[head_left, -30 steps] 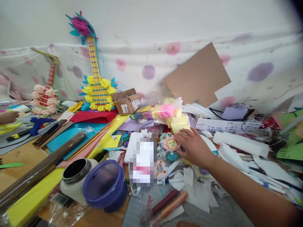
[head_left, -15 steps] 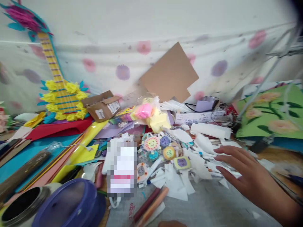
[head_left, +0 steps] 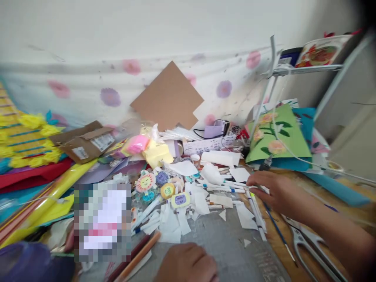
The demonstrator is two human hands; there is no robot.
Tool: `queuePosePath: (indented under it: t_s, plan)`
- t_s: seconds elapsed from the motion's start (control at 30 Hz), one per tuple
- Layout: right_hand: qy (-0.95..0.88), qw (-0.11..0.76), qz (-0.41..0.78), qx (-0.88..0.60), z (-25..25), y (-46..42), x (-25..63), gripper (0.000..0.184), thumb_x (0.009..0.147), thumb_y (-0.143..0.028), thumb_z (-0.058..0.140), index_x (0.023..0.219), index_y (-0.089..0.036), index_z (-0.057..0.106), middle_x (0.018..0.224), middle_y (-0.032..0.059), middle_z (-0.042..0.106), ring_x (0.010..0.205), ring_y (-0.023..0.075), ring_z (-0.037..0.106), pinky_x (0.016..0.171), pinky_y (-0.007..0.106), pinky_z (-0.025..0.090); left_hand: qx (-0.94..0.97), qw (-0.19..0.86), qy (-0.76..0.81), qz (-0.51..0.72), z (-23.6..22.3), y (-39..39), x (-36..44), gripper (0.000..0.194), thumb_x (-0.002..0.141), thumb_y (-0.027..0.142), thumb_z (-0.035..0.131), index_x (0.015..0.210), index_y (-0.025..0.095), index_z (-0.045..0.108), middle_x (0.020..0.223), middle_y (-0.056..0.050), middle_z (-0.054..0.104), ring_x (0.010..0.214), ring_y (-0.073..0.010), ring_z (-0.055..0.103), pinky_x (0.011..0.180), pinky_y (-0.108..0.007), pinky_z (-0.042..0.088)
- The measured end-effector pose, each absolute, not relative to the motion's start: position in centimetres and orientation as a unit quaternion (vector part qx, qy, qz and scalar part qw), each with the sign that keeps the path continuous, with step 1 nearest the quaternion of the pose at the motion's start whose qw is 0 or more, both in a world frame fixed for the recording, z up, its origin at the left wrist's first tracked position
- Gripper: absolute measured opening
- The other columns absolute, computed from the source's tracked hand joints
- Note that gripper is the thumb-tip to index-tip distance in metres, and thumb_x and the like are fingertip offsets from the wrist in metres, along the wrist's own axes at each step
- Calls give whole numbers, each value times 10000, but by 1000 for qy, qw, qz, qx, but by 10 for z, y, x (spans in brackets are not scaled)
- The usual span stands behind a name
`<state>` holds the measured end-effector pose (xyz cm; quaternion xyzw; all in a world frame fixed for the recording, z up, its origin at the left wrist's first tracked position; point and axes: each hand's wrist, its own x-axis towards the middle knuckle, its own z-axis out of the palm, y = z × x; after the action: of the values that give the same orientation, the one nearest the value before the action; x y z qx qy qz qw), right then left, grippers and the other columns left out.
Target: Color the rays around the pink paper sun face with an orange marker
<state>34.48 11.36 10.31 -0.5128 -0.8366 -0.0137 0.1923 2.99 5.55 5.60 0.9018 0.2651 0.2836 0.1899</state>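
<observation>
One wooden surface (head_left: pixel 320 192) carries one grey mat (head_left: pixel 232 250), whose right edge slants to the surface's near edge. The right hand (head_left: pixel 268 192) reaches in from the surface's near right corner, its fingers bent low over the far ends of some white pens (head_left: pixel 258 220). The left hand (head_left: pixel 188 264), partly out of view, is at the mat's near edge, its fingers curled together. Whether either grip has closed on anything is hard to tell from this angle.

One pair of pale metallic scissors (head_left: pixel 311 250) lies to the right of the mat, slanting toward the near right corner. Near the mat's left edge, two sticks lie side by side, one maroon (head_left: pixel 129 254) and one orange (head_left: pixel 143 252).

The pens are slim and straight. At least two point from the right hand to the near edge, their long axes along the mat's right edge; other white ones (head_left: pixel 223 188) with blue bands lie crosswise, to the left of the right hand.

One thin blue brush (head_left: pixel 280 233) lies between pens and scissors, pale end toward the near edge. Five small ornaments (head_left: pixel 167 190) cluster farther back: four round, one rectangular with a purple centre. Two tiny paper triangles (head_left: pixel 223 214) dot the mat.
</observation>
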Motion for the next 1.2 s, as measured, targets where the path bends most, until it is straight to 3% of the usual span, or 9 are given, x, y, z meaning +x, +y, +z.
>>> queuePosePath:
  t_s: [0.07,0.13,0.43,0.53,0.67,0.83,0.97,1.07,1.2]
  plan:
    - [-853,181,1,-490,101,131,339,173,883,-285,478,904,-229,640,922,61,691,838,235,654,739,371,517,932,113,250,238,55,66,47,141,829,257,567,703,215,613,591,-20,625,517,-140,538,458,-269,326]
    - [-868,169,13,-466,94,149,331,165,858,-282,502,905,-238,654,932,57,699,838,245,658,735,382,512,939,72,260,213,54,75,59,94,806,249,567,737,203,611,626,-25,653,566,-157,571,503,-284,337]
    - [-878,117,20,-464,74,211,303,168,743,-216,610,887,-234,694,918,57,721,823,266,674,716,373,509,932,120,254,228,7,84,60,171,863,283,495,774,217,625,582,-25,648,511,-154,562,470,-277,322]
    - [-872,123,22,-474,74,223,292,180,754,-207,605,912,-218,690,912,69,714,802,254,673,706,363,514,923,152,252,249,-11,89,59,337,932,406,395,750,232,618,570,-38,648,499,-153,554,473,-277,311]
    - [-874,167,38,-455,76,234,263,348,788,-265,629,1133,-220,624,1140,93,654,1029,269,615,857,402,498,903,212,234,292,-20,95,58,586,968,514,155,791,262,653,543,-31,642,464,-134,523,446,-269,273]
    - [-885,212,88,-405,69,242,213,608,638,-249,797,1209,-216,591,1309,118,557,1215,320,481,991,481,414,889,223,260,303,-17,96,57,706,952,541,39,781,262,665,545,-40,637,488,-135,531,458,-272,277]
    - [-850,279,143,-424,70,259,195,178,815,-335,686,875,-170,658,951,50,679,907,200,627,843,408,497,895,243,250,279,-14,98,54,647,963,532,101,799,255,662,565,-48,634,498,-140,524,463,-268,288]
    - [-773,378,177,-477,87,270,207,273,945,-379,510,831,-146,597,689,-25,600,565,102,570,562,259,495,883,256,265,290,-11,98,51,458,951,504,311,789,247,654,567,-36,624,508,-143,534,480,-268,305]
    - [-682,504,172,-502,118,251,235,267,960,-361,407,782,-186,501,569,-44,486,443,97,472,403,218,392,818,330,291,371,7,94,48,216,867,399,523,924,222,634,706,-45,666,564,-138,559,550,-251,386]
